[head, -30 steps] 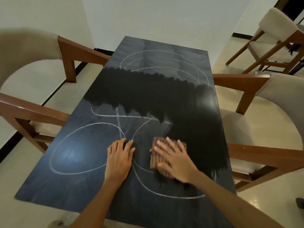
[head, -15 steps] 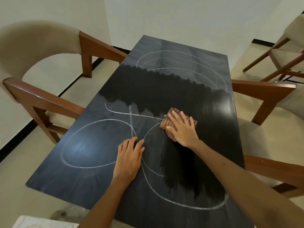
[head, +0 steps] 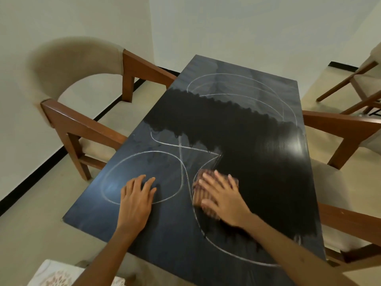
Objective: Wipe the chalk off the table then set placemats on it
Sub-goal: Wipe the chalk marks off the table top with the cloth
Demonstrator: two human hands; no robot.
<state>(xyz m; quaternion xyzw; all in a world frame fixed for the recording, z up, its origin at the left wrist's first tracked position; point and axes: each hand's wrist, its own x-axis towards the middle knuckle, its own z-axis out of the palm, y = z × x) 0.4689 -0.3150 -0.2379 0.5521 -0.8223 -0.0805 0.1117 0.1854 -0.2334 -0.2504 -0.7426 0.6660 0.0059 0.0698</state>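
Plainly, the wiping step is in hand, and only one view, the head camera, is given. In it a dark worktop (head: 288,153) is seen from above, with chairs drawn up on both sides. A brown striped cloth (head: 201,195) is pressed flat on the worktop under the right hand (head: 223,198), whose fingers are spread and laid over the cloth, not curled around it; the cloth and fingers are blurred, so motion is judged likely. The left hand (head: 136,200) is laid flat on the worktop, fingers open and holding nothing, just beside the right, and is judged to serve as a brace.

A broad wet-black band (head: 257,182) is shown across the middle and down the right side, where the chalk has been cleared. Chalk lines (head: 183,172) remain: a loop under the left hand, a curve running along the cloth's left edge and on toward the near edge, and arcs at the far end on a dusty grey patch. The task is therefore judged roughly half done at best.

The next move is judged to call for the cloth being pushed leftward over the loop, for which the left hand would have to be lifted clear. No placemats can be identified with certainty; a pale patterned thing (head: 55,273) at the bottom left corner cannot be told.
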